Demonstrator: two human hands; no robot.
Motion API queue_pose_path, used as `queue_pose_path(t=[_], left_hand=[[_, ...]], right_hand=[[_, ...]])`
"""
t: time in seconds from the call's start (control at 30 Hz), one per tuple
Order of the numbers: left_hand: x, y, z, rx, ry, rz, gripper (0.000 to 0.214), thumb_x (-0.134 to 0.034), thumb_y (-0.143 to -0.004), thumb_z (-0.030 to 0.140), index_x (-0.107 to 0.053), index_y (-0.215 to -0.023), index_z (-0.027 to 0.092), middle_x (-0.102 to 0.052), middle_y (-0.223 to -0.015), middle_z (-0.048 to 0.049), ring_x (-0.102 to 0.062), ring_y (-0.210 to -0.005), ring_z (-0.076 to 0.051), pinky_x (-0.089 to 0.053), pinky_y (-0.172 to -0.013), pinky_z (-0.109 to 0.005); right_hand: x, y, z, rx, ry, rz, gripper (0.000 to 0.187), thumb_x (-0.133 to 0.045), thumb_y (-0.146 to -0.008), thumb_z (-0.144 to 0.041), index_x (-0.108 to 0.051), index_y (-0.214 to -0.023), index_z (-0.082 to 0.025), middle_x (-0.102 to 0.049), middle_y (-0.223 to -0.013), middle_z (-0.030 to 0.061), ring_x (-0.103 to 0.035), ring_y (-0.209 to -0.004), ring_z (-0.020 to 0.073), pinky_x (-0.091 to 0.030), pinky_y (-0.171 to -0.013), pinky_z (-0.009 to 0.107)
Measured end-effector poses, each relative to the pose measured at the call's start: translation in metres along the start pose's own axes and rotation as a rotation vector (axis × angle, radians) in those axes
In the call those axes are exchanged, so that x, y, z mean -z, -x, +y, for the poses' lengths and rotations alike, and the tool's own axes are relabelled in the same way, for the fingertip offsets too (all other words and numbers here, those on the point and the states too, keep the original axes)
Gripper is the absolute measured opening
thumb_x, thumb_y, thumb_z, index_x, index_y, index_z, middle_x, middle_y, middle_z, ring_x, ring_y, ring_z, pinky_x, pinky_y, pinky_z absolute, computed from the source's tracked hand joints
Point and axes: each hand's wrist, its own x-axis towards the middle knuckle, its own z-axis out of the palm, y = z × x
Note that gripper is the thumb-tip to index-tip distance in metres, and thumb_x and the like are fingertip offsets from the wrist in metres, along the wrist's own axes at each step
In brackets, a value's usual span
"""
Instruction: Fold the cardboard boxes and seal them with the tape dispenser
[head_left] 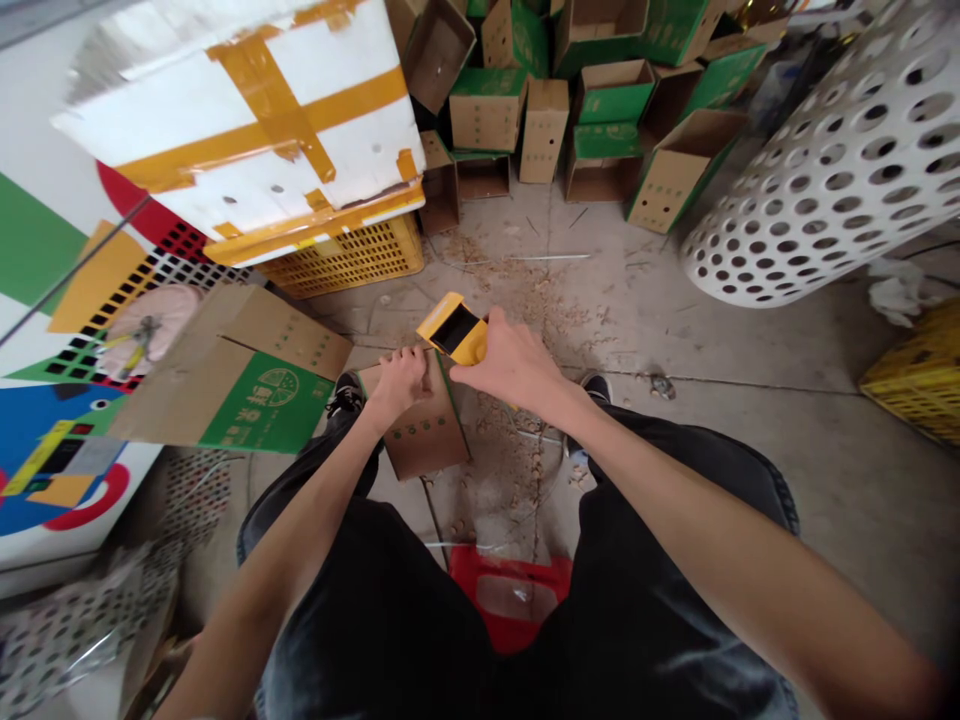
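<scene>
My right hand (517, 362) is wrapped round a yellow hand-held tool (454, 330) with a dark rectangular face; its exact kind does not show. The tool is held above the far right corner of a small brown cardboard box (429, 440) between my feet. My left hand (403, 382) grips the far edge of that box with curled fingers, a short way left of the tool. To the left stands a larger brown and green carton (266, 390) with white print.
Several green and brown boxes (487, 110) are piled ahead. A taped white foam box (262, 110) rests on a yellow crate (352, 255) at left. A white perforated basket (825, 190) stands right. Small brown bits litter the floor; a red stool (517, 625) is beneath me.
</scene>
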Motion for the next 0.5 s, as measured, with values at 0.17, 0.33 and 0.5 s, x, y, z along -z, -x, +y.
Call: queue_pose_path(t=[0.17, 0.33, 0.5], left_hand=[[-0.005, 0.003, 0.005, -0.027, -0.061, 0.033, 0.073, -0.077, -0.080, 0.037, -0.043, -0.138, 0.009, -0.060, -0.125, -0.0250, -0.057, -0.115, -0.039, -0.046, -0.097, -0.053], [-0.011, 0.002, 0.008, -0.072, -0.119, 0.113, 0.072, -0.076, -0.079, 0.031, -0.045, -0.139, 0.008, -0.055, -0.131, -0.0259, -0.051, -0.120, -0.038, -0.045, -0.097, -0.048], [-0.014, -0.001, 0.010, -0.092, -0.177, 0.099, 0.066, -0.072, -0.080, 0.028, -0.048, -0.137, 0.005, -0.056, -0.126, -0.0253, -0.052, -0.115, -0.038, -0.044, -0.094, -0.045]], right_hand=[[0.000, 0.000, 0.000, 0.000, -0.002, 0.006, 0.056, -0.072, -0.072, -0.046, -0.055, -0.114, -0.013, -0.070, -0.096, 0.0157, -0.068, -0.095, 0.0332, -0.051, -0.074, 0.040], [0.000, 0.000, 0.001, -0.008, -0.007, -0.003, 0.057, -0.074, -0.071, -0.045, -0.055, -0.114, -0.014, -0.070, -0.095, 0.0152, -0.068, -0.094, 0.0329, -0.050, -0.073, 0.040], [-0.002, 0.000, 0.002, 0.009, -0.017, 0.012, 0.061, -0.075, -0.068, -0.044, -0.055, -0.115, -0.013, -0.070, -0.095, 0.0150, -0.068, -0.095, 0.0330, -0.050, -0.072, 0.039]])
